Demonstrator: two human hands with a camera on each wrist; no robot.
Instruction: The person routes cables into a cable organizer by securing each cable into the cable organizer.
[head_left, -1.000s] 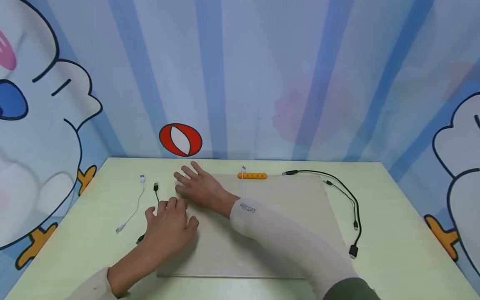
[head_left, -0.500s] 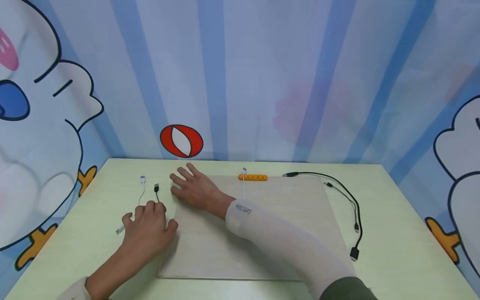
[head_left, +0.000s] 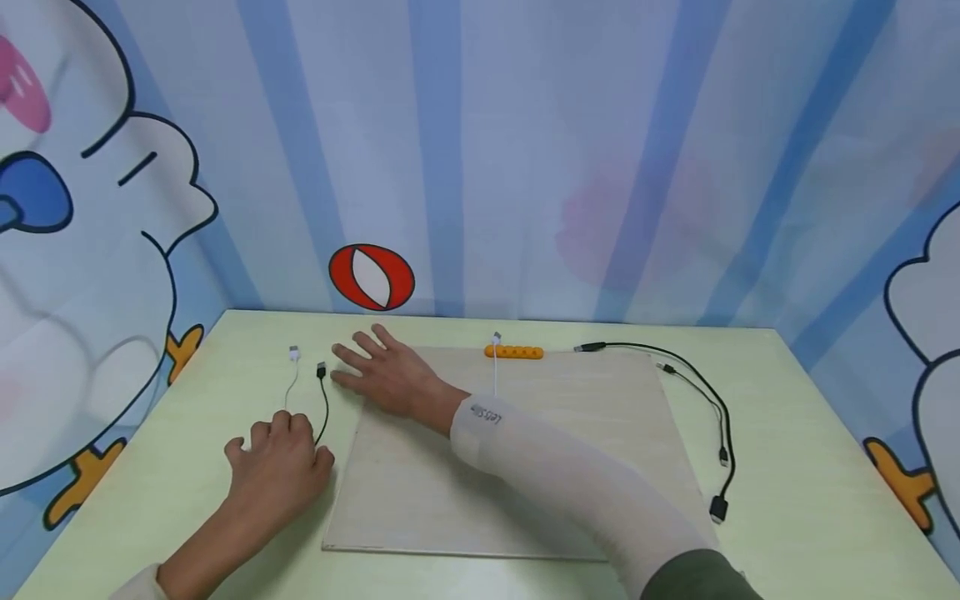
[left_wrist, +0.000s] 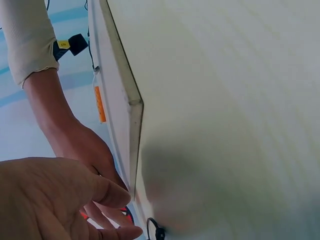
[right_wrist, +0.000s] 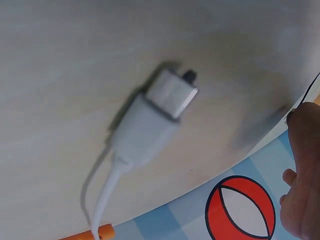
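My left hand (head_left: 279,467) is low over the table's left side, fingers bent downward and thumb apart. It overlaps the lower parts of a white USB cable (head_left: 293,367) and a short black USB cable (head_left: 326,408), whose upper plugs show. In the left wrist view, the hand (left_wrist: 55,200) shows a gap between thumb and fingers, with nothing visible there. My right hand (head_left: 386,371) lies with fingers spread at the far left corner of a beige board (head_left: 450,467). Beneath the right arm, a white cable plug (right_wrist: 150,117) rests on the board.
An orange cable holder (head_left: 517,352) stands at the board's back edge, a white cable end (head_left: 496,338) in it. On the right lie a thick black cable (head_left: 727,425) and a thinner one (head_left: 708,400). A printed curtain (head_left: 510,167) encloses the table.
My left hand has moved left off the board and over the cables, uncovering more of the short black cable. My right hand has slid slightly left, its fingers still spread.
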